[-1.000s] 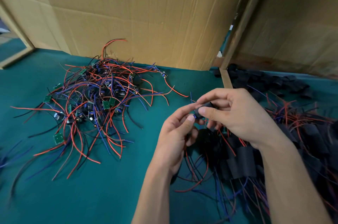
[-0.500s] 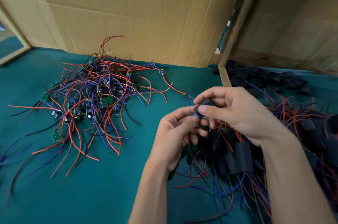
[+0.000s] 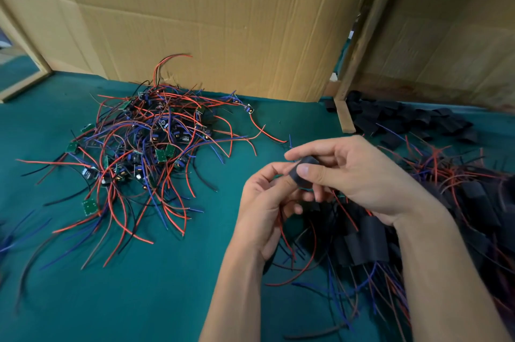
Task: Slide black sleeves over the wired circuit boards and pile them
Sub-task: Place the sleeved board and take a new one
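My right hand (image 3: 359, 174) pinches a black sleeve (image 3: 302, 174) between thumb and fingers above the green mat. My left hand (image 3: 264, 202) meets it from the left, fingers curled round the wired board and its red wires, which trail down below the palm; the board itself is hidden. A tangled pile of bare circuit boards (image 3: 145, 146) with red, blue and black wires lies to the left. A pile of sleeved boards (image 3: 362, 241) lies under and right of my hands.
Loose black sleeves (image 3: 404, 118) lie heaped at the back right beside a wooden strip (image 3: 344, 118). Cardboard walls (image 3: 209, 21) stand along the back of the green mat (image 3: 139, 300). More stray wires poke in at the left edge.
The sleeve in my right hand has slid further toward my left hand's fingers. Both hands stay together at the same place.
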A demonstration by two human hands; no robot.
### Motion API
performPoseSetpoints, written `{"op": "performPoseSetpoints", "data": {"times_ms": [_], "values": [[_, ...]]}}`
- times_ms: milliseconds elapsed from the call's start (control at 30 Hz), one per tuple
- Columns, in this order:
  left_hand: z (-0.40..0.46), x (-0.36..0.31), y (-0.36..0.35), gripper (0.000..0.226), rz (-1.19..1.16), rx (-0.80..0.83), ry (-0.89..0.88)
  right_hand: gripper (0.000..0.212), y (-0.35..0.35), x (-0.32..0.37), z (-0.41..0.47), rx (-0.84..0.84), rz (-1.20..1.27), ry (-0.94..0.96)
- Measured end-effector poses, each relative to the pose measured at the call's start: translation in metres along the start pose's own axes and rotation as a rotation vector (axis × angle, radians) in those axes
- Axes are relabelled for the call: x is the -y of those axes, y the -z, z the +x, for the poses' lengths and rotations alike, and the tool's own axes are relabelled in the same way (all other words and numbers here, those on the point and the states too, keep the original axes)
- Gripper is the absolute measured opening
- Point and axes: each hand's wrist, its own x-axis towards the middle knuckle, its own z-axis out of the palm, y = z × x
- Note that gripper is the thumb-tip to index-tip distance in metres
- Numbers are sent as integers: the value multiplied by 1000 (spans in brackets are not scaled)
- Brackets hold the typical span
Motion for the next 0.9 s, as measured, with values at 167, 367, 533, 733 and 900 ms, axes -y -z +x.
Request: {"op": "performPoseSetpoints", "data": {"times_ms": [167, 367, 533, 733, 900], "values": [[-1, -2, 0, 24, -10, -3, 12, 21, -2, 4, -1, -71, 30, -21], [3, -6, 0, 14, -149, -118, 28, 26, 40, 17, -27, -55, 25, -103], [9, 0, -1, 18, -77, -280, -11, 25, 43, 20, -29, -381, -448, -42], [12, 1, -6, 26, -78, -339, -12, 24, -29, 51, 73, -57, -684, -2], [11, -3, -3, 25, -128, -337, 26, 43, -54, 16, 165, 71, -1008, -201]]}}
